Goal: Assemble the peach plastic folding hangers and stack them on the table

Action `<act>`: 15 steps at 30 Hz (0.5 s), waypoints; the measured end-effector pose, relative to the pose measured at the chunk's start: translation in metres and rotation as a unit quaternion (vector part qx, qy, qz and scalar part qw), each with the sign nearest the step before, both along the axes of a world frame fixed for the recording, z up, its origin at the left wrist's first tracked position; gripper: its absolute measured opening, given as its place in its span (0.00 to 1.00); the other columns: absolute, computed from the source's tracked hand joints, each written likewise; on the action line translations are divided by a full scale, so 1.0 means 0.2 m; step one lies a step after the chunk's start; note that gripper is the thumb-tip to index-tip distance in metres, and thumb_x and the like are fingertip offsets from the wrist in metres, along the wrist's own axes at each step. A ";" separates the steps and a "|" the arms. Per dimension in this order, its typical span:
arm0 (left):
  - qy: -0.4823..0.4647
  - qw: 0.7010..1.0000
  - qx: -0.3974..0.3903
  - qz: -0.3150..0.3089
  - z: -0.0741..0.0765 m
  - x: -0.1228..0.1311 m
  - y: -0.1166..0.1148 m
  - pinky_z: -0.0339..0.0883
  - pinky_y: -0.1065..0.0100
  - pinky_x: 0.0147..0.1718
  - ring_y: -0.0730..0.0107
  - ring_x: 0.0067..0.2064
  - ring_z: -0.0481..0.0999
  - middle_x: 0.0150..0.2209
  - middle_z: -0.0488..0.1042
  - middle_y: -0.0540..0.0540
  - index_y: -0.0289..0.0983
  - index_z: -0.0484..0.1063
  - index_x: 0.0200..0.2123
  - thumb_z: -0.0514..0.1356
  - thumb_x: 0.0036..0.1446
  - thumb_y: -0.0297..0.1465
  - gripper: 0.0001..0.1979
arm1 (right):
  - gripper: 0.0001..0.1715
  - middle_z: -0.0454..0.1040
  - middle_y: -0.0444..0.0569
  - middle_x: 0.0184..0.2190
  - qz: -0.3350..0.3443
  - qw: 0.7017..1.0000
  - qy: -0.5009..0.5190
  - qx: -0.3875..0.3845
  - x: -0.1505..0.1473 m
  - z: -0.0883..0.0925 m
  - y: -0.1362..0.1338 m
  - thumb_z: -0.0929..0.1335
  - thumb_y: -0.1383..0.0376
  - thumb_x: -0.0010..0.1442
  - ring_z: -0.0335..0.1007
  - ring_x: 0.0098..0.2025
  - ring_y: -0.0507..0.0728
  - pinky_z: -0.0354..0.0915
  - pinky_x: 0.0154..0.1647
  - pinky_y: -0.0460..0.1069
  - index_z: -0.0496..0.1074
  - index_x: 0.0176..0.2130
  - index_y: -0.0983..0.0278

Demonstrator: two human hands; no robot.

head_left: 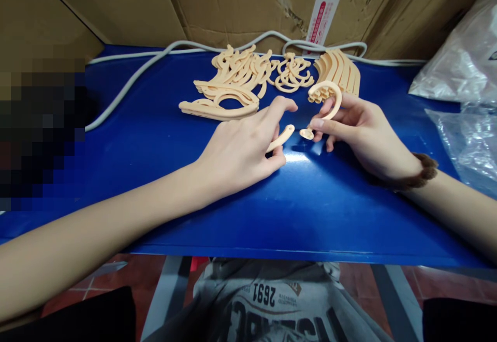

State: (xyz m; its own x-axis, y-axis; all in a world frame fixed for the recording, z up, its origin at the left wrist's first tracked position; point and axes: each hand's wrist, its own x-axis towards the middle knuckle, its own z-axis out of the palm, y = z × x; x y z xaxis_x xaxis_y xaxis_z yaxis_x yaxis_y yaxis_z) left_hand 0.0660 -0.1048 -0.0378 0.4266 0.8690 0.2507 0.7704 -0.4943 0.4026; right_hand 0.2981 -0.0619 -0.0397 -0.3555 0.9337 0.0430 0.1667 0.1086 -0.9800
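Observation:
My left hand is closed around a beige plastic hanger arm; only its holed end sticks out past the fingers, the rest being hidden under the palm. Opposite it, my right hand pinches a beige hanger hook between thumb and fingers. The hook curves upward, and its round base points toward the arm's end. A small gap separates the two pieces. Behind my hands lie a heap of loose hanger arms, a pile of hooks and a row of stacked arms.
Several arms lie together left of the heap on the blue table. A white cable runs along the back before cardboard boxes. Clear plastic bags rest at the right. The far left is pixelated.

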 end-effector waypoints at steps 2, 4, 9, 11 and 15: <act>-0.015 1.000 0.004 -0.010 -0.01 -0.01 0.00 0.62 0.69 0.33 0.66 0.39 0.79 0.46 0.80 0.46 0.38 0.66 0.65 0.60 0.58 0.25 0.30 | 0.18 0.78 0.45 0.31 -0.004 1.000 0.005 -0.005 0.00 0.00 0.00 0.82 0.60 0.54 0.75 0.31 0.55 0.68 0.23 0.49 0.74 0.39 0.57; -0.034 0.999 0.006 -0.027 -0.02 -0.01 0.01 0.64 0.68 0.35 0.66 0.40 0.79 0.46 0.80 0.46 0.38 0.67 0.64 0.60 0.60 0.25 0.28 | 0.21 0.79 0.45 0.30 -0.009 1.000 0.010 -0.010 0.01 0.00 0.01 0.82 0.61 0.54 0.76 0.31 0.56 0.68 0.23 0.49 0.74 0.42 0.57; -0.073 0.995 0.010 -0.069 -0.02 -0.02 0.02 0.67 0.67 0.40 0.66 0.40 0.78 0.42 0.78 0.46 0.36 0.72 0.56 0.60 0.62 0.24 0.18 | 0.24 0.80 0.46 0.31 -0.014 1.000 0.017 -0.020 0.00 0.01 0.00 0.83 0.60 0.53 0.77 0.32 0.56 0.67 0.23 0.49 0.72 0.43 0.57; -0.070 0.995 0.019 -0.073 -0.03 -0.02 0.03 0.67 0.67 0.41 0.66 0.40 0.77 0.41 0.78 0.47 0.36 0.74 0.52 0.60 0.62 0.23 0.15 | 0.23 0.81 0.46 0.31 -0.016 1.000 0.018 -0.020 0.00 0.01 0.00 0.83 0.60 0.54 0.77 0.32 0.56 0.68 0.23 0.49 0.72 0.43 0.57; -0.070 0.995 0.029 -0.067 -0.04 -0.01 0.03 0.67 0.65 0.41 0.66 0.39 0.75 0.42 0.77 0.45 0.35 0.75 0.49 0.61 0.61 0.22 0.13 | 0.24 0.82 0.46 0.32 -0.017 0.999 0.019 -0.024 0.01 0.00 0.00 0.82 0.61 0.55 0.78 0.32 0.55 0.69 0.25 0.48 0.72 0.45 0.57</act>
State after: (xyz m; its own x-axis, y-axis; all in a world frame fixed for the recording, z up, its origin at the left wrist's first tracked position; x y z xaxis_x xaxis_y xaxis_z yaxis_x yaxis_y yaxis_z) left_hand 0.0640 -0.0986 -0.0460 0.4951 0.7889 0.3640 0.6347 -0.6145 0.4685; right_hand 0.2995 -0.0612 -0.0393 -0.3225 0.9465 0.0115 0.1318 0.0569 -0.9896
